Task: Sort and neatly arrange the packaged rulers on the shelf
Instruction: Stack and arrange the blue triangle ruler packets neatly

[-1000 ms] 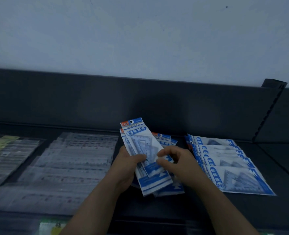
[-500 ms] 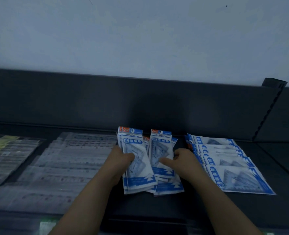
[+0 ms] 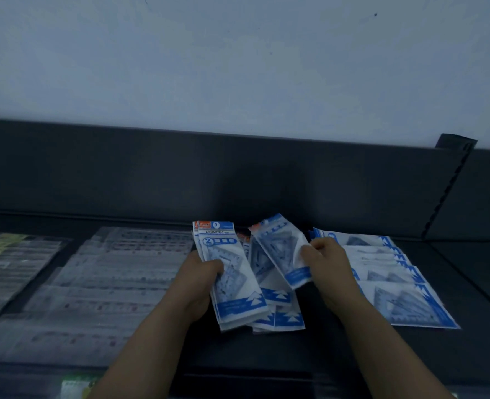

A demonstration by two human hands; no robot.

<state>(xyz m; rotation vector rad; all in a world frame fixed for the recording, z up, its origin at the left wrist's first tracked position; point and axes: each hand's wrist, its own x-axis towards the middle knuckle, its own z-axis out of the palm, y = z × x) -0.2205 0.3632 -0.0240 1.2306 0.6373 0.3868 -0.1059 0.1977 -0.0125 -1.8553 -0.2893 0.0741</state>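
A: Your left hand (image 3: 202, 276) grips a squared stack of ruler packs (image 3: 232, 280) at the shelf's (image 3: 338, 355) centre. Your right hand (image 3: 325, 267) pinches one tilted pack (image 3: 281, 249), lifted off the loose pile (image 3: 278, 312).

B: Where should it go?

A: Turn it upright, match the header edges, then lay it on the stack. The fanned row (image 3: 387, 283) at three o'clock looks like the same kind, though it's dim.
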